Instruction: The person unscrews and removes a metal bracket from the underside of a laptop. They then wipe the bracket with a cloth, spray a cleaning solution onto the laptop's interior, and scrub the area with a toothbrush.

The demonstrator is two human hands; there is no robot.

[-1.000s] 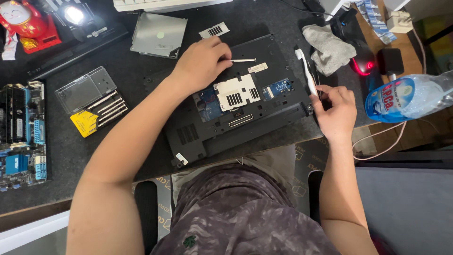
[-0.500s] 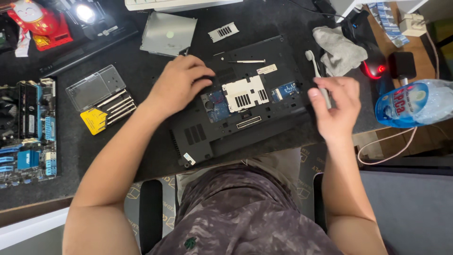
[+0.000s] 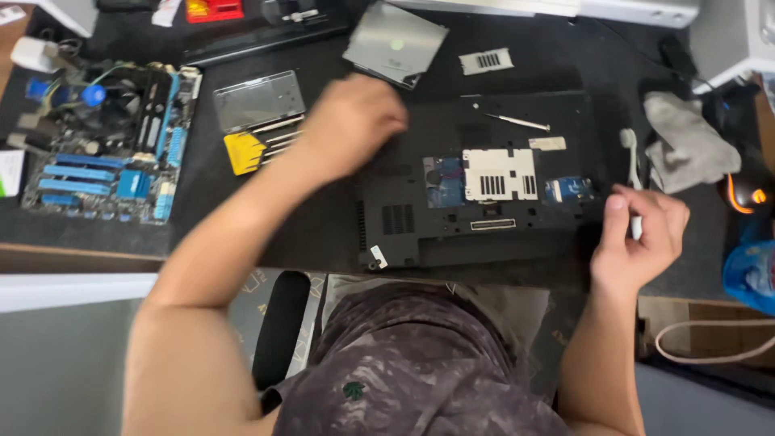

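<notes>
A black laptop (image 3: 420, 210) lies upside down on the dark desk mat, with a white vented plate (image 3: 500, 173) and blue circuit boards showing in its open bay. My left hand (image 3: 351, 121) is blurred at the laptop's far left corner, close to the screwdriver set (image 3: 258, 145); its fingers are curled and I cannot make out anything in them. My right hand (image 3: 642, 234) sits at the laptop's right edge and grips the handle of a white toothbrush (image 3: 630, 149), head pointing away from me. A thin screwdriver (image 3: 517, 121) rests on the laptop's far side.
A bare motherboard (image 3: 105, 153) lies at the left. A silver optical drive (image 3: 395, 40) and a small vent cover (image 3: 486, 60) lie beyond the laptop. A grey cloth (image 3: 686, 149), a mouse (image 3: 747, 190) and a blue-labelled bottle (image 3: 751, 274) crowd the right edge.
The view has swung left. My left hand left the thin screwdriver and slid left across the laptop to its far left corner. My right hand stays on the toothbrush beside the laptop.
</notes>
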